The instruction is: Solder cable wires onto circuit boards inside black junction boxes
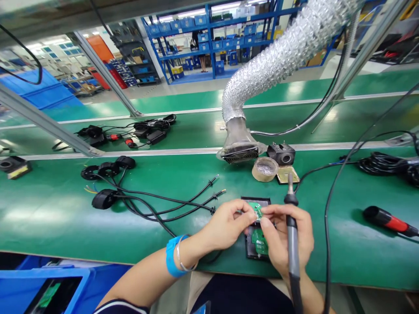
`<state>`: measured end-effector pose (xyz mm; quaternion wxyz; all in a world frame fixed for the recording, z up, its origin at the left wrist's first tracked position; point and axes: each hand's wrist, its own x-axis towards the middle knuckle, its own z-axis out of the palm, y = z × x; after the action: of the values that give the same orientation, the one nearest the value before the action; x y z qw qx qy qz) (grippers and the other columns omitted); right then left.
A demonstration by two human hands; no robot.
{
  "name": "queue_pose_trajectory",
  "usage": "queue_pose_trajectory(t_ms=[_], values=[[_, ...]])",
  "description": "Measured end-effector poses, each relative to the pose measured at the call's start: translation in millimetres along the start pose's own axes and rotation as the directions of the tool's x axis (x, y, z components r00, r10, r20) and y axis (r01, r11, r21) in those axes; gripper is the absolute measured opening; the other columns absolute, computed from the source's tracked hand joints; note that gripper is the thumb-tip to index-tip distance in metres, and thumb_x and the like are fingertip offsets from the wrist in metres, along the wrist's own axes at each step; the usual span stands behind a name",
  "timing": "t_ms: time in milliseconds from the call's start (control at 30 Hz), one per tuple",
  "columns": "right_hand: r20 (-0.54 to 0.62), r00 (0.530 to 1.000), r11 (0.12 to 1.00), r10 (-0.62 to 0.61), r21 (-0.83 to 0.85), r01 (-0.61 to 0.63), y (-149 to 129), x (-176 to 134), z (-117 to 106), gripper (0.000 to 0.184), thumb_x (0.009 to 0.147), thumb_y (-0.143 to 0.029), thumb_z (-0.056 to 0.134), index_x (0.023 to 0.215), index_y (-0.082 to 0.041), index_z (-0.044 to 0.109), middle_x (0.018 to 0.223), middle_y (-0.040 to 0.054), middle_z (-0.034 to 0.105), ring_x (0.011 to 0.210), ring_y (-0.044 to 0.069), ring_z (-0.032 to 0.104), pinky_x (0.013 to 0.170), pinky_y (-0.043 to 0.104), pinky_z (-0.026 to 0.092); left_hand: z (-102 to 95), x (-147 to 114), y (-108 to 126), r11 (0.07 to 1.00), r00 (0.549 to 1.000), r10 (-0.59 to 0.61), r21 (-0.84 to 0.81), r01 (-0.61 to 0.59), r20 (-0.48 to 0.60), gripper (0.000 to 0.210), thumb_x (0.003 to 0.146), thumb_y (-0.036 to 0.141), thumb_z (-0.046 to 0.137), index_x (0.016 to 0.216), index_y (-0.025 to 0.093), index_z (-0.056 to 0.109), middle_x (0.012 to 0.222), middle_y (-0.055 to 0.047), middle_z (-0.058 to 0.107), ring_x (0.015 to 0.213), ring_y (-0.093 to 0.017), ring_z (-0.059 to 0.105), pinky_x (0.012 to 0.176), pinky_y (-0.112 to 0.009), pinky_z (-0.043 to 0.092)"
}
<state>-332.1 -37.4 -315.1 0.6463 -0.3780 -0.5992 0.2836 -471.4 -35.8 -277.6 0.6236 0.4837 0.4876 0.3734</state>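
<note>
My left hand (pixel 224 224), with a blue wristband, is closed at the edge of a small green circuit board (pixel 256 208), thumb and forefinger pinched together. My right hand (pixel 275 246) has its thumb and forefinger at the other side of that board. A soldering iron (pixel 293 248) rests in the same right hand, its tip pointing up and away from the board. Below the fingers, a second green board (pixel 260 242) lies in a black holder (pixel 250 252) on the green bench. Fingers partly hide the upper board and any small part on it.
A fume extractor nozzle (pixel 240 144) hangs from a silver duct. Near it are a round solder-filled tub (pixel 265 169) and an iron stand (pixel 282 155). Black cables (pixel 147 196) with round ends lie left. A black-and-red handle (pixel 391 221) lies right; a blue bin (pixel 85 279) stands lower left.
</note>
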Motion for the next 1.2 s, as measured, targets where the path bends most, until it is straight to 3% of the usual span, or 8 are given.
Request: queue_pose_trajectory(t_ms=[133,233,367,467,667,800,1000,1200], values=[[0.107,0.991,0.994,0.075,-0.089,-0.065,-5.5,5.8,-12.5,0.036,0.078,-0.012,0.066,0.108,-0.020,0.049,0.081,-0.0006,0.059,0.070,0.010,0.062,0.064,0.023,0.055,-2.0,-6.9,2.5,0.952,0.993,0.116,0.284,-0.117,0.017,0.020,0.082,0.034,0.063,0.086,0.014,0.059,0.079,-0.001,0.057,0.067,-0.009,0.051,0.061,-0.020,0.043],[0.155,0.984,0.991,0.089,-0.109,-0.073,-3.4,5.8,-16.3,0.034,0.080,-0.012,0.063,0.109,-0.021,0.046,0.083,-0.0002,0.057,0.073,0.010,0.060,0.066,0.024,0.054,-1.0,-13.3,-2.4,0.815,0.963,0.269,0.538,-0.216,-0.020,0.027,0.075,0.026,0.072,0.097,0.017,0.059,0.093,-0.002,0.059,0.076,-0.012,0.056,0.065,-0.022,0.046],[0.204,0.978,0.985,0.047,-0.170,-0.012,-1.2,3.5,-18.6,0.029,0.083,-0.012,0.059,0.107,-0.020,0.046,0.083,-0.0005,0.057,0.071,0.009,0.058,0.067,0.022,0.051,3.3,-20.3,-13.4,0.379,0.794,0.606,0.859,-0.345,0.051,0.018,0.090,0.012,0.051,0.105,0.018,0.058,0.103,-0.003,0.064,0.089,-0.015,0.059,0.076,-0.025,0.048],[0.231,0.972,0.982,0.031,-0.188,0.014,-1.0,2.7,-18.5,0.025,0.085,-0.014,0.056,0.107,-0.020,0.046,0.080,-0.0015,0.056,0.067,0.007,0.057,0.064,0.021,0.049,5.8,-21.0,-17.6,0.113,0.719,0.676,0.941,-0.319,0.163,0.024,0.091,0.007,0.042,0.106,0.018,0.058,0.112,-0.002,0.065,0.088,-0.015,0.057,0.079,-0.028,0.048],[0.225,0.974,0.953,-0.003,-0.296,0.072,9.3,9.9,-21.4,0.017,0.086,-0.019,0.058,0.101,-0.020,0.051,0.081,-0.0009,0.060,0.069,0.009,0.060,0.066,0.021,0.051,-3.9,-7.2,-15.9,-0.104,0.777,0.561,0.955,-0.277,0.286,0.024,0.092,0.010,0.039,0.101,0.020,0.059,0.104,-0.002,0.064,0.078,-0.018,0.049,0.070,-0.030,0.047],[0.165,0.985,0.906,-0.040,-0.410,0.105,19.8,12.4,-37.9,0.017,0.087,-0.016,0.058,0.103,-0.021,0.060,0.090,0.0005,0.068,0.079,0.011,0.065,0.073,0.024,0.054,-16.3,11.3,-9.2,-0.246,0.844,0.317,0.897,-0.368,0.433,0.026,0.092,0.010,0.035,0.101,0.018,0.058,0.095,-0.005,0.062,0.073,-0.018,0.049,0.060,-0.030,0.044],[0.046,0.999,0.959,-0.003,-0.284,0.016,32.9,9.2,-66.3,0.045,0.086,-0.017,0.057,0.130,-0.023,0.055,0.092,0.0027,0.070,0.072,0.015,0.066,0.065,0.031,0.056,-25.8,38.6,3.9,-0.170,0.825,0.087,0.825,-0.539,0.558,0.017,0.092,0.013,0.040,0.093,0.014,0.057,0.082,-0.005,0.060,0.072,-0.018,0.056,0.062,-0.029,0.045],[0.181,0.980,0.961,-0.088,-0.243,0.131,24.2,14.5,-76.9,0.042,0.078,-0.012,0.060,0.119,-0.019,0.064,0.084,0.0053,0.064,0.064,0.015,0.058,0.050,0.029,0.046,-29.0,52.8,6.3,-0.005,0.882,-0.010,0.882,-0.471,0.471,0.021,0.095,0.023,0.042,0.089,0.017,0.061,0.085,-0.003,0.063,0.075,-0.015,0.061,0.067,-0.026,0.046]])
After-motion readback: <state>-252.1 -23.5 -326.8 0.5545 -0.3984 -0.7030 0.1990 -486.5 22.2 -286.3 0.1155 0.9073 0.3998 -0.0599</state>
